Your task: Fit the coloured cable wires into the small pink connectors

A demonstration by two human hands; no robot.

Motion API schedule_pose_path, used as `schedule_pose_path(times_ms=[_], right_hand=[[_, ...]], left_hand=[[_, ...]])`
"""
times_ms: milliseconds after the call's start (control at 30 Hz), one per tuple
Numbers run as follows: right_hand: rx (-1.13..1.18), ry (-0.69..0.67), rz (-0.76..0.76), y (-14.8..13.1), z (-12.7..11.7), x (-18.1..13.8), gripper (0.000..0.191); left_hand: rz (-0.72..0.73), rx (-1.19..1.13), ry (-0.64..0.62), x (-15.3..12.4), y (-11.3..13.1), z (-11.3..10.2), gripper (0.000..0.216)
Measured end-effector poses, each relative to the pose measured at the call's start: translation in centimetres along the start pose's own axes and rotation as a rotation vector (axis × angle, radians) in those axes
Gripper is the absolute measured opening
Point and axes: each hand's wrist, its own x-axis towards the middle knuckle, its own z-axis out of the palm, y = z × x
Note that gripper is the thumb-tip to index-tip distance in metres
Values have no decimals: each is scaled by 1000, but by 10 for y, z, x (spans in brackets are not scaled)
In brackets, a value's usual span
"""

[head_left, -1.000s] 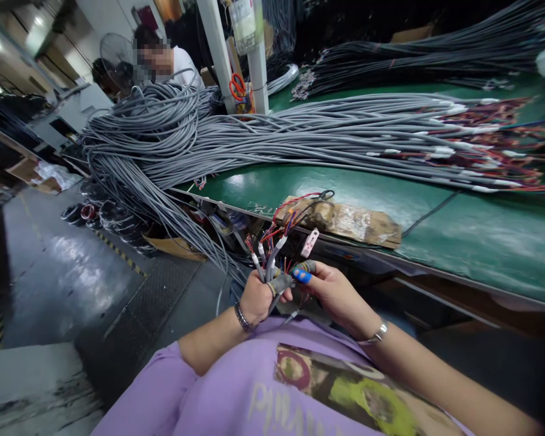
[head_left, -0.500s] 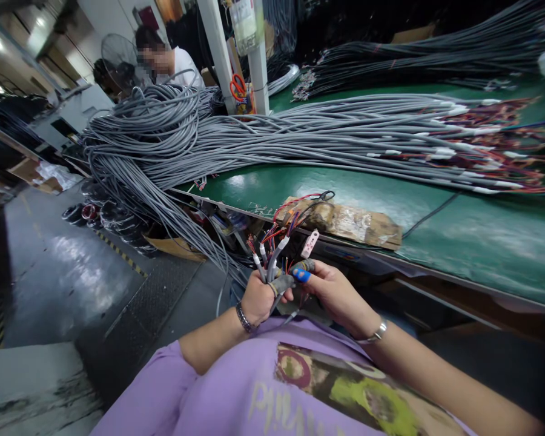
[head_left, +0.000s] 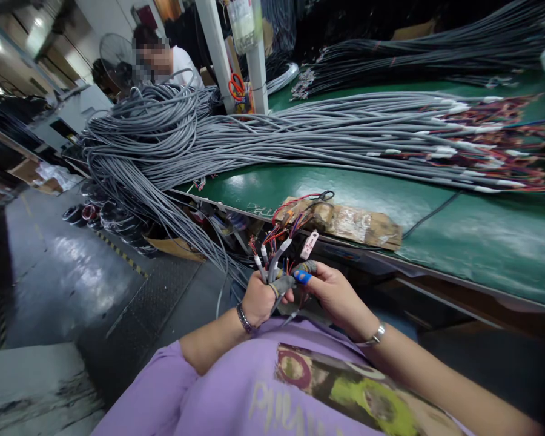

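My left hand (head_left: 257, 298) is closed in a fist round a few grey cable ends (head_left: 271, 261) that stick up with stripped coloured wires fanning out at the top. My right hand (head_left: 329, 292) is closed beside it, thumb and fingertips in cloth and blue finger covers, pinching at the wires near a small white connector (head_left: 309, 244). Both hands are held close to my chest, just below the front edge of the green table (head_left: 436, 230).
A big pile of long grey cables (head_left: 263, 133) lies across the green table and hangs off its left end. Dark cables (head_left: 413, 54) lie further back. A taped cardboard piece (head_left: 358, 224) sits at the table edge. Another person (head_left: 163, 57) is behind the pile, beside white posts (head_left: 254, 54).
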Motion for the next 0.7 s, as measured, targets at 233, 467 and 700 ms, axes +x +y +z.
schedule_pose_path(times_ms=[233,467,700], right_hand=[[103,26,4,10,-6,0,31],[366,17,46,9,-28,12,46],[467,-62,127,-7,-27,34,44]], left_hand=[[34,-52,-18,5,2,-5,41],[-37,-164,-231,14,9,-19,40],[-197,-210,-458,27,9,-15,40]])
